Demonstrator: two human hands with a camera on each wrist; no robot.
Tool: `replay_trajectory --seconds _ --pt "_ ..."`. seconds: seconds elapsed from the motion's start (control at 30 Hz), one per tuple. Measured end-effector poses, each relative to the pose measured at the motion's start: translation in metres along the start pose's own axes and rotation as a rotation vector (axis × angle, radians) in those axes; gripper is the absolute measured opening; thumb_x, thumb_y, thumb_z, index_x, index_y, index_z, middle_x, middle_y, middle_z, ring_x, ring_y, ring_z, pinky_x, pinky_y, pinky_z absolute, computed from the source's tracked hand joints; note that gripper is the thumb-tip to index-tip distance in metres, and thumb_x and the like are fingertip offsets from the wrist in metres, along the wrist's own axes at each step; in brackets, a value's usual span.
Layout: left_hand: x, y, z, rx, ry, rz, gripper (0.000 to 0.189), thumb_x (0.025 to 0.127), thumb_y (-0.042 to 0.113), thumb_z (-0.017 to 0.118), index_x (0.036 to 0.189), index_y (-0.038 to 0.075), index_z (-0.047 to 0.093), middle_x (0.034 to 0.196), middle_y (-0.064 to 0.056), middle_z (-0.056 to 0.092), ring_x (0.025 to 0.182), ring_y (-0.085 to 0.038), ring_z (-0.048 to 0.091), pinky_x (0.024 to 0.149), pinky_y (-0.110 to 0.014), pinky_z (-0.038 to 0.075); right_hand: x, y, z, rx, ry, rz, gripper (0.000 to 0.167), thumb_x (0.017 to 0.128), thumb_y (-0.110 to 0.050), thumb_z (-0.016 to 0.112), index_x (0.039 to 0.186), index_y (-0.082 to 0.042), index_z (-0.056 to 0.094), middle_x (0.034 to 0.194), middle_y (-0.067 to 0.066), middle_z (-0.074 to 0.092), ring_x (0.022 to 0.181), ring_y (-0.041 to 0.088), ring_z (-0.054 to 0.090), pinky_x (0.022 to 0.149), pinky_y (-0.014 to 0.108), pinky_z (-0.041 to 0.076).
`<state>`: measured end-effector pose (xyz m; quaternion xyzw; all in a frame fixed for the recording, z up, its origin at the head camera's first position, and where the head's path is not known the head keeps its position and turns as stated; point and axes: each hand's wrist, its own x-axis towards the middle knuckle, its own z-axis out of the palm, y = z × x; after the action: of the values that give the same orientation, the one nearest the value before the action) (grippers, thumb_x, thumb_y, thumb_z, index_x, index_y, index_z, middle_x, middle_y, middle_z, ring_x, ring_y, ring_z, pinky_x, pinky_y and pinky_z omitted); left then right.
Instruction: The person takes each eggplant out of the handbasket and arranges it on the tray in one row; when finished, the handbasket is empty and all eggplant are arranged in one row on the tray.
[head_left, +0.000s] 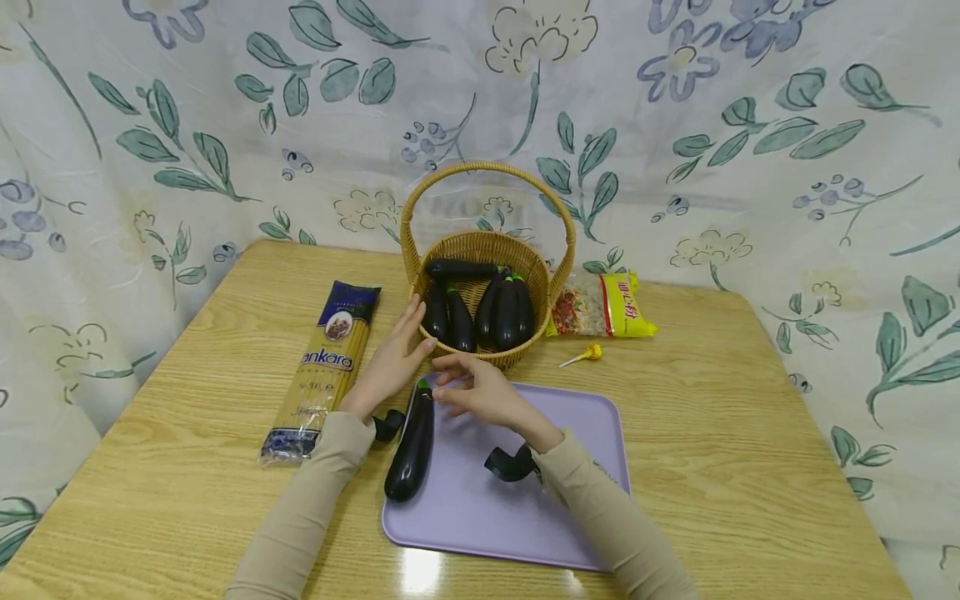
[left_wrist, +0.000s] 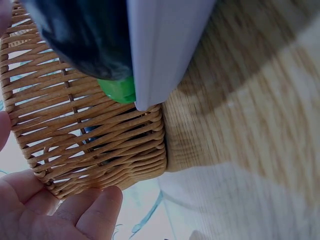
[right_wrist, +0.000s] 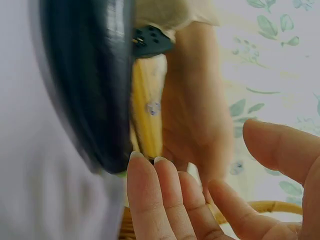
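Tan wicker, the hoop-handled basket (head_left: 480,244) at twelve o'clock could slide if the left hand (head_left: 392,360), fingers extended, ungripping, pushes; the right hand (head_left: 486,392), fingers loosely curved, is empty.

Homelike room, judging by the floral curtain (head_left: 457,75) and wooden table (head_left: 720,433).

Glossy eggplant (head_left: 412,450) (green tip (head_left: 423,383) toward wicker basket (head_left: 480,243)) along left edge of lilac tray (head_left: 480,521); basket upright, holding more eggplants (head_left: 506,315).
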<state>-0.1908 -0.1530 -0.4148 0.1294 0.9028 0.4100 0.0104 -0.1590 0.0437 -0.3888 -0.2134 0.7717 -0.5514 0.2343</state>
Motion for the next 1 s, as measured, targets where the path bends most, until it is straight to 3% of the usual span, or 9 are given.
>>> replay_trajectory --seconds 0.17,0.4,0.7,1.0 --pt "0.000 0.000 0.000 0.001 0.001 0.000 0.069 0.103 0.035 0.045 0.157 0.012 0.010 0.166 -0.002 -0.001 0.151 -0.033 0.007 0.117 -0.060 0.019 0.000 -0.008 -0.012 0.029 0.028 -0.025 0.047 0.095 -0.014 0.061 0.139 -0.002 0.049 0.120 0.021 0.060 0.105 0.041 0.062 0.081 0.047 0.058" --pt "0.001 -0.001 0.001 0.004 0.011 0.003 0.068 0.103 0.033 0.046 0.157 0.011 0.012 0.166 -0.002 0.000 0.151 -0.032 0.008 0.118 -0.058 0.019 0.001 -0.014 -0.027 0.063 0.070 -0.043 0.046 0.096 -0.014 0.059 0.140 -0.003 0.048 0.123 0.022 0.059 0.109 0.045 0.060 0.086 0.052 0.055" --pt "0.001 -0.001 0.001 0.012 0.010 -0.007 0.068 0.103 0.035 0.045 0.157 0.011 0.012 0.166 -0.001 0.000 0.151 -0.033 0.009 0.118 -0.058 0.019 0.004 -0.017 -0.041 0.016 0.164 -0.057 0.045 0.096 -0.018 0.059 0.140 -0.009 0.049 0.127 0.019 0.056 0.111 0.037 0.061 0.086 0.042 0.057" --pt "0.001 -0.002 0.001 0.027 0.012 -0.005 0.067 0.103 0.032 0.046 0.157 0.011 0.012 0.166 -0.003 0.000 0.151 -0.032 0.008 0.119 -0.056 0.018 0.008 -0.018 -0.052 -0.044 0.254 -0.036 0.045 0.097 -0.021 0.059 0.140 -0.011 0.049 0.127 0.014 0.058 0.109 0.028 0.060 0.083 0.042 0.056"
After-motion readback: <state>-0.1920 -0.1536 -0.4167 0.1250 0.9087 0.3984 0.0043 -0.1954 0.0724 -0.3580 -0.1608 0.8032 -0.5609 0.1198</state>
